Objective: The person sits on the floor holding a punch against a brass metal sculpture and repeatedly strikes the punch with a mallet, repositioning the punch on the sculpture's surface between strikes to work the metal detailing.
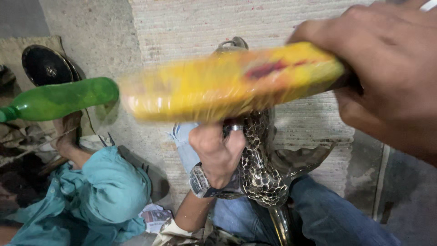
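While my right hand (387,68) clamps a blurred yellow packet (227,82), my left hand (218,152), just below it, grips a scaled metal ornament (261,173).

Hemmed in close: yellow block (227,82) across the middle, green bottle (59,100) at left, scaled metal piece (261,168) below. Open floor (405,200) at lower right only.

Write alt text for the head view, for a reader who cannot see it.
The right hand swings a blurred yellow tool above a shiny hammered metal piece that the left hand, wearing a wristwatch, grips over the person's jeans. To the left, someone in teal clothes sits by a green plastic bottle.
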### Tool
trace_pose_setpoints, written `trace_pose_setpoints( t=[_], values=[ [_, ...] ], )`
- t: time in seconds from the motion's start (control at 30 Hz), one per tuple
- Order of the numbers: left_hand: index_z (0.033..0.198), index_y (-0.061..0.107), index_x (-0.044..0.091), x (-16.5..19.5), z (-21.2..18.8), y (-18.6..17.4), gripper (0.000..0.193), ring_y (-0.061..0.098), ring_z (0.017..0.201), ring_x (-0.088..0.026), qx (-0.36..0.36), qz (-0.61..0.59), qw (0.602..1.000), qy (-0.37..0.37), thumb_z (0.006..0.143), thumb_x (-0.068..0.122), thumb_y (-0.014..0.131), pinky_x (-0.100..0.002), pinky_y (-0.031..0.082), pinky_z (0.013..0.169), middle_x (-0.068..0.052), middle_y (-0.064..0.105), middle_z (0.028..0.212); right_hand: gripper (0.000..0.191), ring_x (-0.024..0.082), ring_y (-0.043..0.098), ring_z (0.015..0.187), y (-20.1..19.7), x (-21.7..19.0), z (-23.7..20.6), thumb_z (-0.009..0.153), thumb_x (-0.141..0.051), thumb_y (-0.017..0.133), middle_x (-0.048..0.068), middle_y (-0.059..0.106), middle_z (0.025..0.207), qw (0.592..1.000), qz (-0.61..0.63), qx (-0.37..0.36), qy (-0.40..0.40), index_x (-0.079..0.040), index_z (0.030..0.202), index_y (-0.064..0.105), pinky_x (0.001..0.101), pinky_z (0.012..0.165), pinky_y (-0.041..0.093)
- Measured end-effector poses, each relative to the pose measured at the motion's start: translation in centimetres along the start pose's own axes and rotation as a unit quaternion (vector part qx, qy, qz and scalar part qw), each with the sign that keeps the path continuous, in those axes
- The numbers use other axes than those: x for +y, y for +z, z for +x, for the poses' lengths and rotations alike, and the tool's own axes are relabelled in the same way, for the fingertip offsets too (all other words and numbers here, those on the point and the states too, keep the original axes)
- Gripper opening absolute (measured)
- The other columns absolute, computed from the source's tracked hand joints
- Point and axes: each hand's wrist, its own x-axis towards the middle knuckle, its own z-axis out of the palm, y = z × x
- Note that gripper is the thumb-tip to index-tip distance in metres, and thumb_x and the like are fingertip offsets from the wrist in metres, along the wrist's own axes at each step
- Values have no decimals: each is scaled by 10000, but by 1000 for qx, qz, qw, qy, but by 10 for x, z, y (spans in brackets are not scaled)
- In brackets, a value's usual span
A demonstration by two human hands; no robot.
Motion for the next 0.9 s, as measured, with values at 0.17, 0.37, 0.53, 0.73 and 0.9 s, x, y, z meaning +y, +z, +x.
trace_pose_setpoints(
  t=[0.17, 0.37, 0.53, 0.73, 0.9],
  values=[
    [1107, 668, -34, 4, 2, -2, 253, 673, 668, -340, 4, -39, 999, 12, 857, 2, 678, -406, 512, 644, -177, 666, 803, 557, 282, 632, 844, -2, -5, -3, 699, 104, 730, 128, 659, 986, 999, 32, 9, 28, -21, 1239, 672, 411, 756, 506],
    [1057, 678, -19, 6, 1, -1, 200, 639, 616, -316, 10, -44, 999, -2, 859, -1, 683, -396, 480, 610, -170, 639, 776, 669, 298, 607, 822, -8, -14, 3, 626, 94, 758, 90, 614, 895, 997, -73, -8, 23, -89, 1267, 706, 422, 761, 492],
    [1036, 684, -16, 1, -1, -1, 200, 593, 567, -306, 9, -17, 1000, 17, 836, 4, 690, -425, 449, 592, -144, 579, 683, 669, 328, 604, 767, -8, -18, 10, 545, 68, 769, 108, 612, 829, 997, -74, -11, 15, -59, 1200, 719, 445, 710, 492],
    [1060, 672, -18, -1, 1, -2, 248, 604, 594, -306, 2, -43, 999, 13, 816, 24, 660, -412, 468, 601, -152, 604, 728, 587, 379, 684, 974, -6, -8, -6, 681, 130, 736, 221, 671, 1083, 985, 155, 6, 72, 33, 1250, 627, 463, 794, 535],
    [1091, 670, 9, 2, -1, 1, 120, 681, 650, -275, 11, -34, 999, -6, 971, 18, 681, -362, 505, 612, -137, 673, 787, 609, 329, 683, 924, -3, -6, -9, 702, 129, 741, 183, 672, 1060, 990, 98, -27, 95, -5, 1288, 646, 419, 779, 539]
  ],
)
